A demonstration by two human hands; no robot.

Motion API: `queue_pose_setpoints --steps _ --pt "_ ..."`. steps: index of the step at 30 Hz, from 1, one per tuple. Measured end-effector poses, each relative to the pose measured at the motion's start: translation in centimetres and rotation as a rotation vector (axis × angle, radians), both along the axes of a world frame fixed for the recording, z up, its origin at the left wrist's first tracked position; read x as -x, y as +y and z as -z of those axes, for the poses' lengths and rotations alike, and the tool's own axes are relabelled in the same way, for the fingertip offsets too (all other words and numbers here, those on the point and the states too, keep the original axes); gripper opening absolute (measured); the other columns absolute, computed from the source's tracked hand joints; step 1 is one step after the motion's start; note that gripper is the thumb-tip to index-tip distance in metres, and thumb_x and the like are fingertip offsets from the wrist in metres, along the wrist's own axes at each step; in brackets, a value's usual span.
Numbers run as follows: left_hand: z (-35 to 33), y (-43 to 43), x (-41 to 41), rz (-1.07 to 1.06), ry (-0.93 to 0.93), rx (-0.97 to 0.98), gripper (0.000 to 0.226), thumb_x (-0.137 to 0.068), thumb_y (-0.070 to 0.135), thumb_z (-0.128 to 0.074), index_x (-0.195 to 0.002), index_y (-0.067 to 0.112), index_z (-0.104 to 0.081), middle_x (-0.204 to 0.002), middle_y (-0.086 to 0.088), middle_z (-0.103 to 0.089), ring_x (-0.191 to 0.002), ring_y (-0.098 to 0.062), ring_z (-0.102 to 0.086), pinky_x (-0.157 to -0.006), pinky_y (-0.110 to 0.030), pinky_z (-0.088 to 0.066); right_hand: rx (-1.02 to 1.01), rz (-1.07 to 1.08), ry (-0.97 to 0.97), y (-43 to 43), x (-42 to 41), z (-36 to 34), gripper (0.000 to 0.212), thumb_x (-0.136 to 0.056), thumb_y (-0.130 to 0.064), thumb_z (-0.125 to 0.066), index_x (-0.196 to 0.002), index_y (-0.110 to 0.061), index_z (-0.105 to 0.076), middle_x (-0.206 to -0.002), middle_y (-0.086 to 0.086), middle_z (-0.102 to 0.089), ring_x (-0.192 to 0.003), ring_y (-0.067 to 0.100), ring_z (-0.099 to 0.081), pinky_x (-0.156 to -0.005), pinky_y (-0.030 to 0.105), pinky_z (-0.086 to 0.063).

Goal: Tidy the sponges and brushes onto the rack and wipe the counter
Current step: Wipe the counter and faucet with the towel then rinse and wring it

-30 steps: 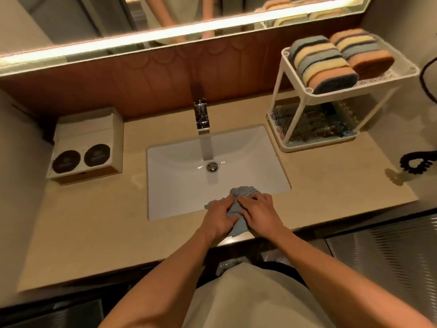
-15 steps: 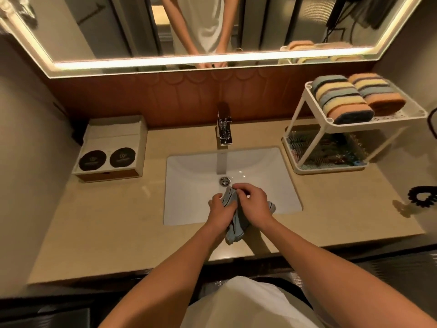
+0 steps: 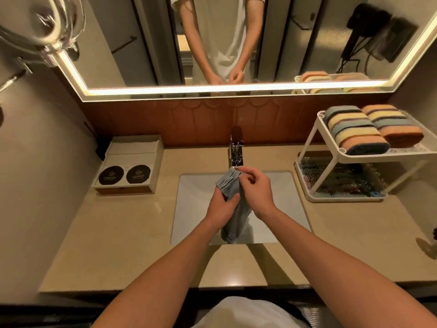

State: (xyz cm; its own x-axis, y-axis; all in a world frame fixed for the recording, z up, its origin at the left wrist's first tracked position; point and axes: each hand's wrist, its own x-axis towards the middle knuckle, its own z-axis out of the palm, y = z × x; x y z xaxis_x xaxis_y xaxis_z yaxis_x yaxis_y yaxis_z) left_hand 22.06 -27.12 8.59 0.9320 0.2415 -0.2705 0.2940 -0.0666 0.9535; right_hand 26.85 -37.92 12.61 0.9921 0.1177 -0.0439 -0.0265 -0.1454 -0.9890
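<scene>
A grey-blue cloth (image 3: 230,185) hangs upright over the white sink (image 3: 196,192), held in both hands. My left hand (image 3: 220,210) grips its middle from the left. My right hand (image 3: 256,190) pinches its top corner just below the tap (image 3: 236,151). The cloth's lower end dangles near the sink's front edge. On the right stands a white two-tier rack (image 3: 350,157). Several striped sponges (image 3: 354,130) lie side by side on its top shelf. Brushes (image 3: 340,179) lie on the lower tray, partly hidden by the shelf. The beige counter (image 3: 123,233) surrounds the sink.
A white box with two dark round discs (image 3: 128,168) sits on the counter at the back left. A lit mirror (image 3: 224,43) runs along the wall behind the tap. A dark coiled cord (image 3: 434,233) shows at the far right edge.
Both hands have lifted the cloth from the sink's front edge up toward the tap, and it now hangs lengthwise. The view has tilted up, showing more of the mirror.
</scene>
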Motion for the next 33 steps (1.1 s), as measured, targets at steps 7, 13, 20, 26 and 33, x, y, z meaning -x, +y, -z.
queue_pose_setpoints --steps 7,13,20,26,33 --pt "-3.2 0.4 -3.5 0.023 0.011 -0.08 0.057 -0.082 0.043 -0.076 -0.131 0.036 -0.049 -0.119 0.01 -0.068 -0.11 -0.01 -0.064 -0.096 -0.04 -0.057 -0.153 -0.021 -0.009 1.2 -3.1 -3.7 0.026 -0.096 -0.006 -0.057 -0.109 -0.023 -0.072 -0.105 -0.006 -0.071 -0.101 0.006 -0.068 -0.084 0.024 -0.059" --pt "-6.2 -0.1 -5.5 -0.024 -0.115 -0.143 0.022 -0.098 0.014 -0.059 -0.115 0.024 -0.067 -0.104 -0.001 -0.073 -0.098 -0.018 -0.067 -0.079 -0.029 -0.056 -0.198 -0.099 -0.05 0.2 -5.2 -5.7 0.026 -0.093 -0.002 -0.059 -0.11 -0.018 -0.071 -0.102 -0.001 -0.072 -0.095 0.003 -0.07 -0.081 0.024 -0.059" --pt "-9.8 -0.9 -7.2 -0.311 -0.087 0.097 0.014 -0.099 0.013 -0.06 -0.097 0.023 -0.069 -0.094 -0.001 -0.074 -0.09 -0.019 -0.07 -0.077 -0.03 -0.056 -0.135 -0.189 0.015 -1.4 -7.5 -4.6 0.034 -0.094 -0.009 -0.052 -0.118 -0.026 -0.068 -0.114 -0.003 -0.069 -0.106 0.009 -0.065 -0.085 0.023 -0.056" --pt "-12.6 -0.4 -7.8 -0.319 -0.164 0.172 0.017 -0.093 0.002 -0.057 -0.099 0.012 -0.07 -0.093 -0.012 -0.073 -0.085 -0.025 -0.07 -0.081 -0.039 -0.058 -0.012 -0.419 0.086 -2.0 -6.9 -3.3 0.03 -0.093 -0.008 -0.058 -0.117 -0.024 -0.064 -0.105 0.0 -0.071 -0.094 0.013 -0.066 -0.076 0.022 -0.054" --pt "-10.8 1.6 -7.3 -0.345 -0.052 0.128 0.05 -0.076 0.021 -0.062 -0.124 0.004 -0.059 -0.113 -0.02 -0.072 -0.099 -0.03 -0.071 -0.079 -0.042 -0.06 -0.005 -0.383 0.057 -0.1 -6.2 -4.5 0.018 -0.097 -0.023 -0.06 -0.103 -0.006 -0.063 -0.088 0.02 -0.067 -0.074 0.022 -0.061 -0.065 0.048 -0.055"
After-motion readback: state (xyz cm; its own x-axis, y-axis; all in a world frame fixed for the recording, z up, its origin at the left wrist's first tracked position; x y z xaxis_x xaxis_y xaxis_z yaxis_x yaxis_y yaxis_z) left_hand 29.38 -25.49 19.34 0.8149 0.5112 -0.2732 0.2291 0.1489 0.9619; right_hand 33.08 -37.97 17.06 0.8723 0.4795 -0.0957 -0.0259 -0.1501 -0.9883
